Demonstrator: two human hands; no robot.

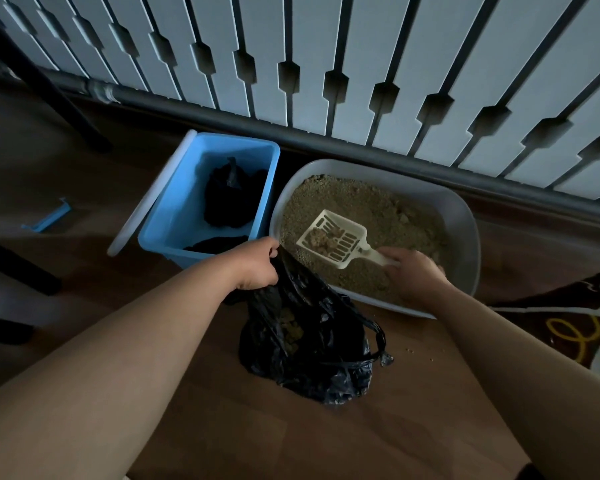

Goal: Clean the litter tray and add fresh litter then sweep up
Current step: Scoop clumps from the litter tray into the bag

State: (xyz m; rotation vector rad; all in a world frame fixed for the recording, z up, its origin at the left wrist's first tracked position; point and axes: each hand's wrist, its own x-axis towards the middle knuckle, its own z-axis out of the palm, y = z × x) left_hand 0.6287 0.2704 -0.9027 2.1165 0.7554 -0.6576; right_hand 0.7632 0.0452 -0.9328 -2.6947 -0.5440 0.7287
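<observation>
Grey litter tray (467, 233) is sitting on the wooden floor (326, 441), at the foot of a white slatted panel (326, 57) with a grey pipe (222, 110) running along its base. The tray is holding tan litter (388, 206), and the surface is uneven.

Right hand (413, 271) is reaching over the tray's near rim, fingers curling round the handle of a cream slotted scoop (333, 239). The scoop is being held low over the litter at the tray's left end — several clumps (321, 237) are lying in its bowl.

Left hand (255, 263) is pinching the top edge of a black plastic bag (309, 344), holding it up just beside the tray's left corner. The bag's body is slumping on the floor between the two forearms. Tan lumps are showing inside through the opening. One bag handle is trailing loose to the right.

Blue bin (177, 206) is standing just left of the tray — cannot tell whether the two are touching. Dark bags (229, 199) are lying inside it. A white lid (146, 199) is leaning against the bin's left side.

A small blue clip (47, 216) is lying on the floor well left of the bin. A few stray grains (411, 350) are lying on the floor right of the bag. A patterned rug (568, 327) is showing at the right edge.
</observation>
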